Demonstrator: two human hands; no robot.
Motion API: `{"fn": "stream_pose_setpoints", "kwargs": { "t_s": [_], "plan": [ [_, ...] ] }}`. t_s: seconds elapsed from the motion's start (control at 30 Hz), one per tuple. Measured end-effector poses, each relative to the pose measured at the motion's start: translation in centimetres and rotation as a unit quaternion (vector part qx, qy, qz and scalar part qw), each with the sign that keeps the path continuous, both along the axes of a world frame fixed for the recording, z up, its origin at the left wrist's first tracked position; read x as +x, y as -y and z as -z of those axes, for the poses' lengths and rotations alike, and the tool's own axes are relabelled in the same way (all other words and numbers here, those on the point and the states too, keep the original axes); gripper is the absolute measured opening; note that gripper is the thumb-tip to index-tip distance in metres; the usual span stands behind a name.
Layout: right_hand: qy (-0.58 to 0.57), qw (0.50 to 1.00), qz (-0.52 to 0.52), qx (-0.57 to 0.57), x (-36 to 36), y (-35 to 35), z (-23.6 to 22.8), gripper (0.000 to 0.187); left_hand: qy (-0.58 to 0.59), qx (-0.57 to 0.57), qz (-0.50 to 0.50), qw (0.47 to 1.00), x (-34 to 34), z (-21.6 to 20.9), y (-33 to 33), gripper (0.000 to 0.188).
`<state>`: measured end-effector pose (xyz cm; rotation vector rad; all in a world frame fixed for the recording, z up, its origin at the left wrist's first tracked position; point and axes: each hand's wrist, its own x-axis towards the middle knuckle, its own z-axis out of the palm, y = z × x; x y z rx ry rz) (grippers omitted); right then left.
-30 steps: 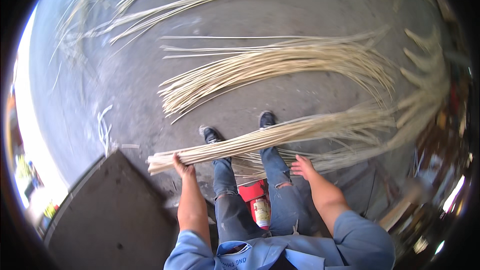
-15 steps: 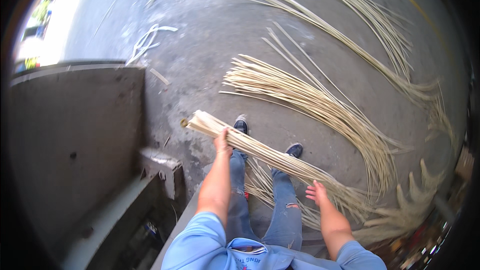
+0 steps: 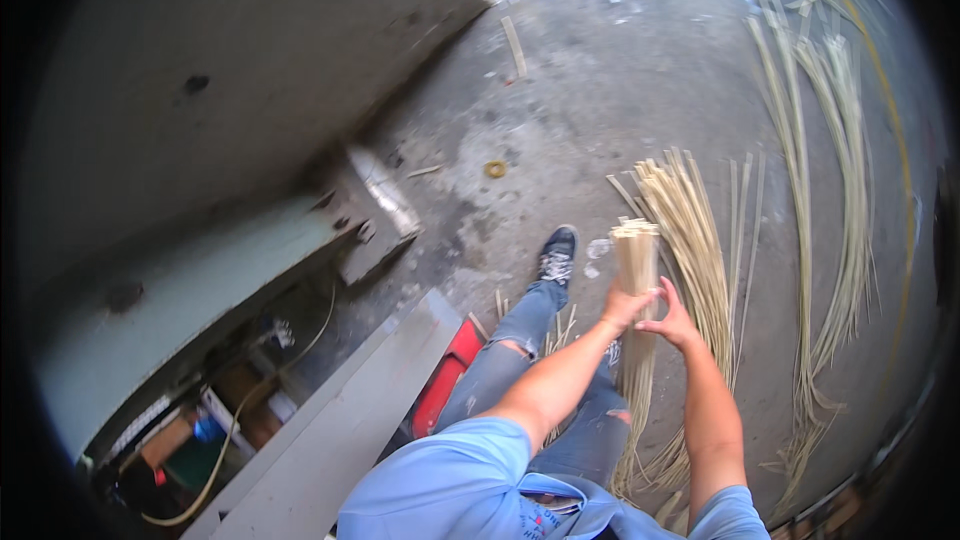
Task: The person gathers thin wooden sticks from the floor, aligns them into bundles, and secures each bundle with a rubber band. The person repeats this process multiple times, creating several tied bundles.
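Note:
My left hand [image 3: 625,306] is wrapped round a bundle of pale, thin bamboo-like strips [image 3: 636,255], just below its even-cut top end. The bundle stands nearly upright in front of my right leg, its long tails hanging toward the floor. Against its right side, just beside the left hand, my right hand [image 3: 677,318] curves round the strips. Its thumb lies across the front, with a gap between thumb and forefinger; some fingertips are hidden. Behind the held bundle, a larger loose bundle of similar strips [image 3: 690,215] lies on the floor.
More long strips [image 3: 800,170] lie on the concrete at the right. A yellow ring [image 3: 495,169] is on the floor ahead. To the left are a large grey panel [image 3: 230,70], a metal ledge [image 3: 180,290] and a grey board [image 3: 350,420] beside a red object [image 3: 445,380].
My view has turned left. The bundle has swung from slanting across my legs to nearly upright on the right. My right hand has come from apart to the bundle. The yellow ring now shows.

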<state>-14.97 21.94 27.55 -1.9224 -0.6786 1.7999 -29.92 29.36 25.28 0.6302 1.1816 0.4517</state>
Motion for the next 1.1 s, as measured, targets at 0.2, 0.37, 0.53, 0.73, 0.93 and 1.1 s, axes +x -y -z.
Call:
{"fn": "stream_pose_setpoints", "kwargs": {
  "t_s": [0.2,0.37,0.53,0.73,0.93,1.1],
  "plan": [
    [-0.102,0.991,0.048,-0.069,-1.4,-5.6,-0.1,0.101,-0.043,0.081,-0.03,0.995,1.4,-0.9,-5.5,0.073],
    [-0.029,0.998,0.047,-0.018,-1.9,-7.0,-0.6,0.099,-0.042,0.022,-0.025,0.999,2.7,-1.8,-9.2,0.076],
    [0.134,0.99,0.045,0.014,-4.6,-13.2,2.3,0.068,-0.05,0.039,-0.078,0.995,2.4,-0.8,-14.5,0.066],
    [0.14,0.988,-0.063,0.018,-7.2,-18.8,1.5,0.055,-0.053,0.001,-0.145,0.988,-0.9,0.7,-17.9,0.056],
    [0.149,0.977,-0.145,0.044,-10.0,-24.8,5.5,0.058,0.004,-0.011,-0.218,0.976,-4.2,6.3,-22.6,0.054],
    [0.139,0.981,-0.134,0.03,-12.0,-29.3,14.9,0.063,0.002,0.018,-0.254,0.967,-7.0,14.7,-27.4,0.048]
  ]
}}
